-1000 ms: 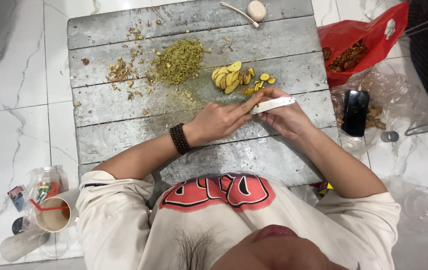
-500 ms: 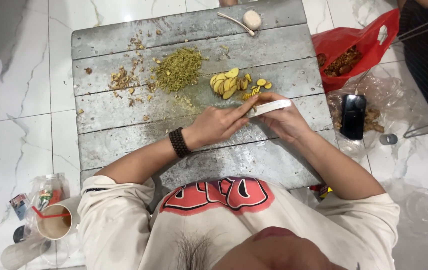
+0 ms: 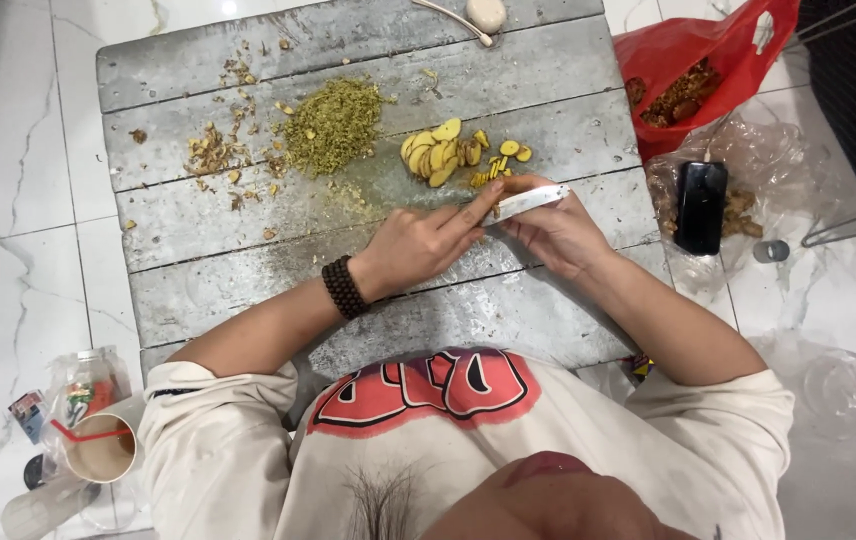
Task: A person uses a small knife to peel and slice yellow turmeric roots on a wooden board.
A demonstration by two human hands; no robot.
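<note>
At the bottom of the frame sits the person's own cream shirt with a red print on the chest, both forearms reaching up toward the middle. At lower left, on the white marble floor, a paper cup of brown drink with a red straw stands among small packets.

The arms meet over a grey wooden board made of planks. The left hand, with a dark bead bracelet on its wrist, lies with fingers stretched toward the right, fingertips pinched on something small at the blade — what it is cannot be told. The right hand is closed around the handle of a white knife, whose pale blade lies nearly level at the centre of the frame, pointing left and touching the left hand's fingertips.

Just above the blade, a pile of yellow slices lies on the board, with a few loose pieces beside it to the right. Left of those is a mound of chopped greenish-yellow bits, and further left, brown peel scraps are scattered.

To the right, off the board, a black phone rests on a clear plastic bag — above it, at upper right, an open red plastic bag holds brown roots. At the top edge, a pale round thing shows only in part.
</note>
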